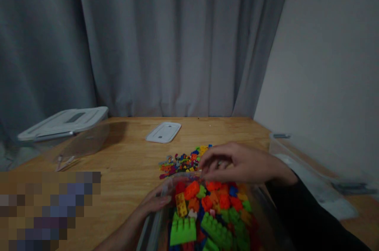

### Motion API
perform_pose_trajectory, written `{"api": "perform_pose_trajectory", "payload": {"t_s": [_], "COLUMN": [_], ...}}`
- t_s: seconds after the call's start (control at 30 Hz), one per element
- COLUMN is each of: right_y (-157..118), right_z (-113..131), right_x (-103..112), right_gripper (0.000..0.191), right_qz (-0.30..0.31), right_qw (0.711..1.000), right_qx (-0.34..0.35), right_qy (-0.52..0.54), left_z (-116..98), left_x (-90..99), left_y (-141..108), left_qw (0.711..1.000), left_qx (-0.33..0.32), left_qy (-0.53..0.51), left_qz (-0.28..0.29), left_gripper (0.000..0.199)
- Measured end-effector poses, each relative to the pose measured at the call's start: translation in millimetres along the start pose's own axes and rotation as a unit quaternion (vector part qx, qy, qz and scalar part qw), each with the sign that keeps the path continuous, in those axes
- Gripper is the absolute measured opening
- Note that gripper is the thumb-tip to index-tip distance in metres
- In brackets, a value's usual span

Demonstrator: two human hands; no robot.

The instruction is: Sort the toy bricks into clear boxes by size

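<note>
A clear plastic bin full of toy building bricks stands at the table's near edge. Inside it lie large green bricks, orange bricks and a yellow brick. My left hand grips the bin's left side near the far corner, thumb over the rim. Above the bin's far edge is my right hand, its fingers curled down and together; whatever is between them is hidden. Just beyond the bin, a pile of small bricks is spread on the table, partly covered by my right hand.
A lidded clear box with a white lid stands at the left. Farther back, a loose white lid lies on the wooden table. An open clear bin is at the right by the wall. Grey curtains hang behind.
</note>
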State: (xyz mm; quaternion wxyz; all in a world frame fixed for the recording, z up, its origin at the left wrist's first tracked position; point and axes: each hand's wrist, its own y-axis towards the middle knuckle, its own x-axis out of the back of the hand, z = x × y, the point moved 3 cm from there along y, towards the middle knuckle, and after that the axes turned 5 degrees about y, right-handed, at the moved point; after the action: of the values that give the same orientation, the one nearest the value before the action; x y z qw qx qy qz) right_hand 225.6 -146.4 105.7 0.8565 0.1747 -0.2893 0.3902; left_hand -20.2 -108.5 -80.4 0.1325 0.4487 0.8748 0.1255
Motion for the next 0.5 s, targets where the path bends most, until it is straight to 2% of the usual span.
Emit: {"api": "perform_pose_trajectory", "payload": {"t_s": [0.07,0.13,0.17,0.2,0.23,0.3,0.37,0.5], "right_y": [3.8,10.0,13.2,16.7,19.7,24.3,24.5,19.3], "right_z": [-23.8,-57.6,-76.1,-94.8,-113.1,-147.2,-177.4,-211.8], "right_x": [24.8,44.6,52.3,57.2,60.3,61.2,58.6,52.3], "right_gripper": [0.035,0.033,0.031,0.031,0.032,0.041,0.051,0.061], "right_qz": [-0.134,-0.241,-0.29,-0.313,-0.326,-0.308,-0.27,-0.223], "right_qw": [0.991,0.97,0.956,0.946,0.936,0.929,0.93,0.929], "right_qx": [0.023,0.014,0.004,-0.013,-0.035,-0.085,-0.167,-0.235], "right_qy": [-0.009,-0.016,-0.04,-0.082,-0.128,-0.188,-0.188,-0.177], "left_z": [-1.3,-2.1,-1.8,-1.0,0.2,2.8,4.7,3.6], "left_x": [-0.7,-1.1,-1.1,-0.9,-0.4,1.4,3.0,2.2], "left_y": [0.7,1.1,1.1,1.2,1.2,1.2,1.1,0.8], "left_qw": [1.0,1.0,1.0,1.0,1.0,1.0,1.0,1.0], "left_qx": [0.004,0.007,0.009,0.013,0.017,0.02,0.016,0.013], "left_qy": [-0.002,-0.005,-0.006,-0.008,-0.01,-0.012,-0.012,-0.009], "left_qz": [-0.002,-0.001,0.001,0.002,0.001,-0.006,-0.011,0.001], "left_gripper": [0.063,0.065,0.065,0.065,0.064,0.06,0.061,0.067]}}
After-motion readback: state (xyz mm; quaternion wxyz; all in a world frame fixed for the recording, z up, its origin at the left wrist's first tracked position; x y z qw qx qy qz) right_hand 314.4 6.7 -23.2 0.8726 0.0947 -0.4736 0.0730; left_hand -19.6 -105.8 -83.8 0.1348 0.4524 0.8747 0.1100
